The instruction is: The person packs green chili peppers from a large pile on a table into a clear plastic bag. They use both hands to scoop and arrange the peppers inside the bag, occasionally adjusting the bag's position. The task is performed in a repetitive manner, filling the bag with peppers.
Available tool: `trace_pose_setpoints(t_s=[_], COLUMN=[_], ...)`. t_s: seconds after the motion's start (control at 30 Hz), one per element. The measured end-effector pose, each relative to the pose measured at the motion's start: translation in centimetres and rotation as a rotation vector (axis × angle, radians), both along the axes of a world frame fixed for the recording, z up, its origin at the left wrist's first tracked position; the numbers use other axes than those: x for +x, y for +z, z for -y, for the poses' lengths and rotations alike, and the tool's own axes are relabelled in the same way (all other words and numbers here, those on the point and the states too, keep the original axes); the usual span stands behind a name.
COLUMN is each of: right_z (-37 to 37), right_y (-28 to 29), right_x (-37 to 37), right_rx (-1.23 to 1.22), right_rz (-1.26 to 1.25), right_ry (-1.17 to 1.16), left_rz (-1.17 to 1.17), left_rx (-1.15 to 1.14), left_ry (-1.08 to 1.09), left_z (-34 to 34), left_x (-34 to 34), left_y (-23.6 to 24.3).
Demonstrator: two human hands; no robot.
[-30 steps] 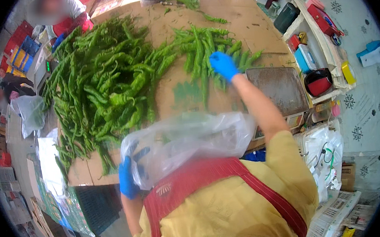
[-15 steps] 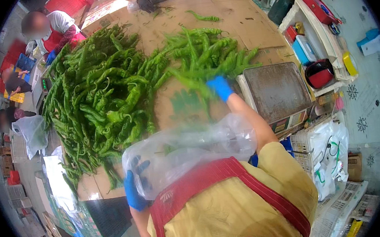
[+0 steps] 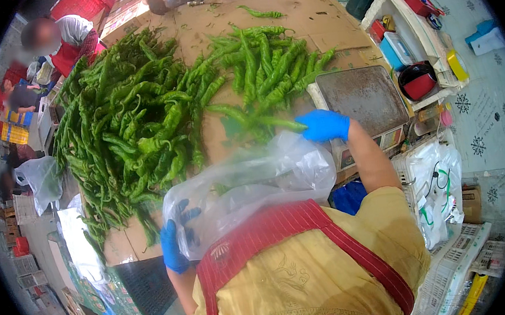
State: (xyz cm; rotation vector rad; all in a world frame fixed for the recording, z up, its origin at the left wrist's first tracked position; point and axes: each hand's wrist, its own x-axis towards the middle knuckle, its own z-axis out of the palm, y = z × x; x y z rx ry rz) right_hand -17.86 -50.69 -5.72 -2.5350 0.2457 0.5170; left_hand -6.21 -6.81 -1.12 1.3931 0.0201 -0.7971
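My right hand (image 3: 324, 125), in a blue glove, grips a long green chili pepper (image 3: 285, 123) near the front of the scale. The pepper points left, above the mouth end of a clear plastic bag (image 3: 254, 178). That bag lies sideways against my chest, with a few blurred green shapes at its upper side. My left hand (image 3: 175, 245), also blue-gloved, holds the bag's left end, fingers partly seen through the film. Beyond the bag lies a smaller heap of green peppers (image 3: 267, 68). A much larger pepper pile (image 3: 127, 119) covers the table's left side.
A scale with a worn metal plate (image 3: 362, 100) stands right of the peppers on the cardboard-covered table (image 3: 228, 139). Shelves with a blue box (image 3: 396, 52) and a tape roll (image 3: 457, 65) line the right side. A person in a red apron (image 3: 69, 47) is at far left.
My right hand has moved right and nearer to me, drawing a pepper away from the heap. My left hand stays at the bag. Across the table, a dark-gloved hand has shifted left.
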Motion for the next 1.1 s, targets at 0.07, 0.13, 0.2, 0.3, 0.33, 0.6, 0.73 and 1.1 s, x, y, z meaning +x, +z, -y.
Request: trace_pose_setpoints(t_s=[0.07, 0.13, 0.2, 0.3, 0.33, 0.6, 0.73, 1.1], right_z=[-0.4, 0.2, 1.5, 2.8, 2.3, 1.4, -3.2, -8.9], right_y=[3.0, 0.5, -3.9, -10.6, -11.6, -8.3, -11.3, -9.2], right_x=[0.3, 1.2, 3.8, 8.2, 8.8, 13.6, 13.9, 10.8], right_rx=[0.046, -0.008, -0.100, -0.370, -0.530, -0.021, -0.073, -0.114], right_rz=[0.042, 0.392, 0.624, 0.695, 0.647, 0.302, 0.145, 0.028], right_ry=[-0.053, -0.102, -0.062, 0.079, 0.092, -0.200, -0.133, -0.358], left_rz=[-0.002, 0.004, 0.011, -0.017, 0.015, -0.034, -0.030, 0.008], left_rx=[-0.011, -0.021, -0.028, -0.058, -0.056, -0.118, -0.140, -0.124], left_ry=[0.004, 0.004, -0.001, -0.038, -0.045, 0.086, 0.098, 0.010], left_z=[0.2, 0.3, -0.1, 0.6, 0.7, -1.7, -1.0, -1.9], left_x=[-0.4, -0.8, -0.7, -1.2, -1.4, -3.0, -2.4, -1.2], left_y=[0.4, 0.3, -0.5, 0.5, 0.6, -0.2, -1.5, -1.9])
